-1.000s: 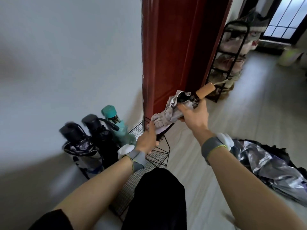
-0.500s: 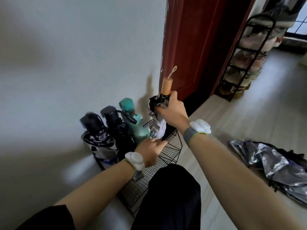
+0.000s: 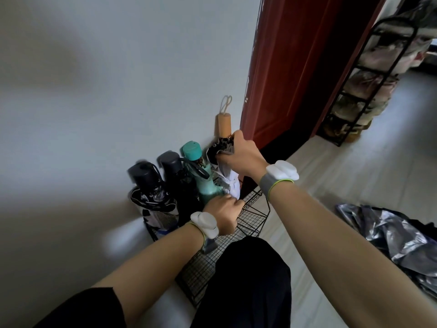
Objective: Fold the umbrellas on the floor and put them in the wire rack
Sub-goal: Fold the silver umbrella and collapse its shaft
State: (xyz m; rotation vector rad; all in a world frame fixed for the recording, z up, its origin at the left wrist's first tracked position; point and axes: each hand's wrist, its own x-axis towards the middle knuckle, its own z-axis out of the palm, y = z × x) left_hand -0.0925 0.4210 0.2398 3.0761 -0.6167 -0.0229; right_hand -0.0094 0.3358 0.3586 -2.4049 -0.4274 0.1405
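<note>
A folded white umbrella with a wooden handle (image 3: 224, 125) stands upright in the black wire rack (image 3: 254, 210) by the wall. My right hand (image 3: 240, 156) grips its dark upper canopy just below the handle. My left hand (image 3: 223, 213) holds the lower end of that umbrella at the rack's rim. Three folded umbrellas stand in the rack to the left: a teal one (image 3: 198, 171), a black one (image 3: 173, 170) and a black-and-white patterned one (image 3: 151, 197). An unfolded silver-and-black umbrella (image 3: 387, 235) lies on the floor at right.
A white wall runs behind the rack, with a dark red door (image 3: 295, 55) beside it. A black shoe rack (image 3: 364, 86) full of shoes stands further back on the right. My black-trousered knee (image 3: 248, 280) is right in front of the wire rack. Pale floor lies between the rack and the silver-and-black umbrella.
The white umbrella went from tilted above the rack to upright and lower inside it. My right hand followed it down, and my left hand stayed at its lower end.
</note>
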